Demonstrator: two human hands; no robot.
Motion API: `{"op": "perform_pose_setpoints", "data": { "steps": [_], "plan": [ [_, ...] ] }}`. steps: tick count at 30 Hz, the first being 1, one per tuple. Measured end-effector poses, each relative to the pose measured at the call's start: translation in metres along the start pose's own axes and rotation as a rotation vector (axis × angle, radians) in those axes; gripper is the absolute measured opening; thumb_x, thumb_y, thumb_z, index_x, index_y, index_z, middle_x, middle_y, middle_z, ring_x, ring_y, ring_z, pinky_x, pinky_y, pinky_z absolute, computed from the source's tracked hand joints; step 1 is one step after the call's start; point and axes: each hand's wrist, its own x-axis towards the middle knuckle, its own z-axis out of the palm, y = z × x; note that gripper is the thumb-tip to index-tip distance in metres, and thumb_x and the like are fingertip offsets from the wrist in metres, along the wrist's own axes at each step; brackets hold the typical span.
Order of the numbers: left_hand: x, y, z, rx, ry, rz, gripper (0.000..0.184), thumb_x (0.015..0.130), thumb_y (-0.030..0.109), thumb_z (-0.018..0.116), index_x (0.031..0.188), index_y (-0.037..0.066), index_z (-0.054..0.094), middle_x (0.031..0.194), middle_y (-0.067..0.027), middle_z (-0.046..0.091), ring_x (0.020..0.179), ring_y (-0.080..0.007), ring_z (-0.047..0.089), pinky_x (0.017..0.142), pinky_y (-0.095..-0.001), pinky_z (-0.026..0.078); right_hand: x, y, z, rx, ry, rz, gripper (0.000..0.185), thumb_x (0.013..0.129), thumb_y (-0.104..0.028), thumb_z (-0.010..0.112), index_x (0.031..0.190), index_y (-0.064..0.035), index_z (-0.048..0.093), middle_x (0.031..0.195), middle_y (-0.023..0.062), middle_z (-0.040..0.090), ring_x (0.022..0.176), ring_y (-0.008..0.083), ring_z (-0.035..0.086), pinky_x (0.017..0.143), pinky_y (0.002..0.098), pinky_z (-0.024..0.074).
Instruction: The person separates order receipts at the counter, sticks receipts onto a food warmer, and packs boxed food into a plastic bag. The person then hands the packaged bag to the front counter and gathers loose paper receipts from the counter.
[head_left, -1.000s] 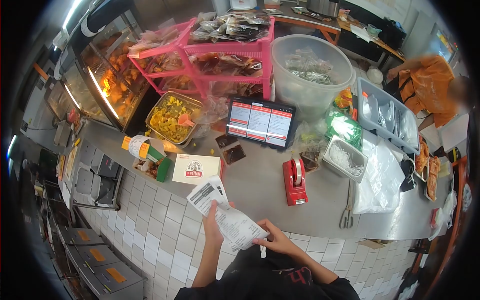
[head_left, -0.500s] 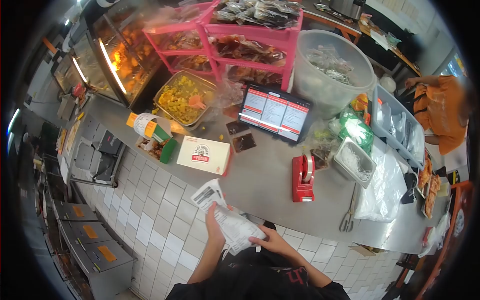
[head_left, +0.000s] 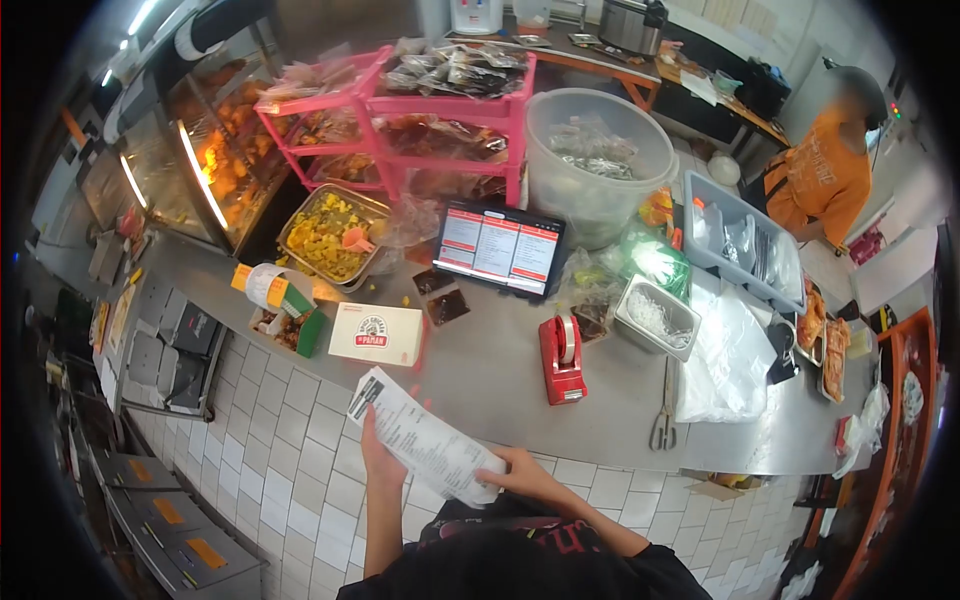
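Printed paper receipts [head_left: 430, 440] are stretched between my two hands in front of the counter's near edge. My left hand [head_left: 384, 450] grips their left side, thumb on top. At the lower right end, my right hand [head_left: 522, 474] pinches them. Just beyond lies a closed white box with a red and black logo [head_left: 376, 335]. Left of it is an open green box with food [head_left: 298, 325], with a rolled label on top [head_left: 265, 287]. Two dark sauce packets [head_left: 441, 297] lie behind the white box, near a tablet showing order lists [head_left: 498, 248].
On the steel counter [head_left: 500, 375] are a red tape dispenser [head_left: 563, 362], scissors [head_left: 664, 425], a metal tray of yellow food [head_left: 332, 235], pink racks [head_left: 445, 105], a large clear bucket [head_left: 600, 160] and a blue-grey basket [head_left: 745, 245]. A person in orange [head_left: 822, 180] stands at the right.
The receipts, bunched and folded half a second ago, now lie flatter and straighter between my hands. The view has shifted, and the person in orange stands more upright.
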Motion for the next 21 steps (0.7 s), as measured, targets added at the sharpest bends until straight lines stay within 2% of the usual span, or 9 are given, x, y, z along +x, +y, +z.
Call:
{"op": "perform_pose_setpoints", "data": {
  "steps": [3,4,6,10,14,17,19,20,21],
  "plan": [
    [0.003,-0.003,-0.013,-0.017,0.171,0.049,0.046,0.091,0.024,0.038,0.132,0.007,0.025,0.129,-0.0117,0.040,0.116,-0.0283,0.040,0.092,-0.0425,0.039,-0.001,0.003,-0.001,-0.154,0.057,-0.220,0.043,0.076,-0.015,0.064,0.114,0.0009,0.049,0.092,0.0099,0.061,0.081,0.0109,0.056,0.070,0.0258,0.0459],
    [0.003,-0.005,-0.016,-0.022,0.188,0.056,0.046,0.091,0.024,0.038,0.132,0.007,0.025,0.129,-0.0117,0.040,0.116,-0.0283,0.040,0.092,-0.0425,0.039,-0.003,-0.001,-0.001,-0.152,0.041,-0.208,0.043,0.076,-0.015,0.064,0.114,0.0009,0.049,0.092,0.0099,0.061,0.081,0.0109,0.056,0.070,0.0258,0.0459],
    [0.004,-0.009,-0.016,0.158,0.173,0.129,0.047,0.090,0.021,0.038,0.132,0.006,0.024,0.133,-0.0112,0.036,0.116,-0.0306,0.040,0.094,-0.0441,0.038,-0.009,-0.011,-0.001,-0.240,0.061,0.031,0.043,0.076,-0.014,0.064,0.112,-0.0007,0.045,0.089,0.0126,0.060,0.083,0.0118,0.055,0.072,0.0260,0.0457],
    [-0.002,0.000,-0.005,0.149,0.068,0.188,0.050,0.087,0.013,0.038,0.134,0.008,0.021,0.135,-0.0115,0.033,0.119,-0.0313,0.037,0.095,-0.0453,0.037,-0.013,-0.023,0.007,0.023,0.028,-0.082,0.041,0.080,-0.017,0.060,0.113,-0.0019,0.041,0.090,0.0188,0.059,0.082,0.0176,0.057,0.072,0.0302,0.0451],
    [0.001,0.009,-0.009,0.076,0.042,0.197,0.053,0.085,0.013,0.041,0.134,0.007,0.021,0.133,-0.0109,0.036,0.119,-0.0259,0.037,0.093,-0.0433,0.038,-0.005,-0.015,0.008,-0.273,-0.008,-0.189,0.038,0.083,-0.024,0.056,0.112,0.0002,0.046,0.093,0.0167,0.060,0.084,0.0202,0.058,0.076,0.0315,0.0439],
    [0.008,0.018,0.000,-0.036,0.047,0.150,0.053,0.086,0.014,0.040,0.136,0.015,0.020,0.131,-0.0105,0.038,0.111,-0.0247,0.045,0.088,-0.0422,0.043,0.003,-0.009,0.005,-0.229,-0.051,-0.197,0.040,0.085,-0.028,0.052,0.111,0.0024,0.049,0.097,0.0163,0.059,0.087,0.0228,0.058,0.080,0.0318,0.0425],
    [0.011,0.025,0.006,0.078,0.000,0.279,0.053,0.086,0.014,0.039,0.135,0.024,0.021,0.130,-0.0124,0.039,0.100,-0.0270,0.053,0.082,-0.0439,0.046,0.004,-0.013,0.002,-0.201,-0.071,-0.186,0.041,0.085,-0.026,0.052,0.113,0.0029,0.049,0.100,0.0171,0.059,0.090,0.0208,0.057,0.081,0.0312,0.0423],
    [0.013,0.027,0.007,0.074,-0.009,0.289,0.053,0.086,0.014,0.039,0.135,0.024,0.021,0.130,-0.0124,0.039,0.100,-0.0270,0.053,0.082,-0.0439,0.046,0.004,-0.014,0.002,-0.212,-0.073,-0.195,0.041,0.085,-0.026,0.052,0.113,0.0029,0.049,0.100,0.0171,0.059,0.090,0.0208,0.057,0.081,0.0312,0.0423],
    [0.016,0.027,0.005,0.041,-0.012,0.313,0.053,0.086,0.013,0.039,0.135,0.027,0.022,0.129,-0.0126,0.040,0.095,-0.0257,0.054,0.079,-0.0431,0.047,0.003,-0.013,0.002,-0.156,-0.064,-0.194,0.040,0.086,-0.024,0.052,0.116,0.0020,0.048,0.103,0.0137,0.058,0.093,0.0173,0.054,0.083,0.0298,0.0415]
  ]
}}
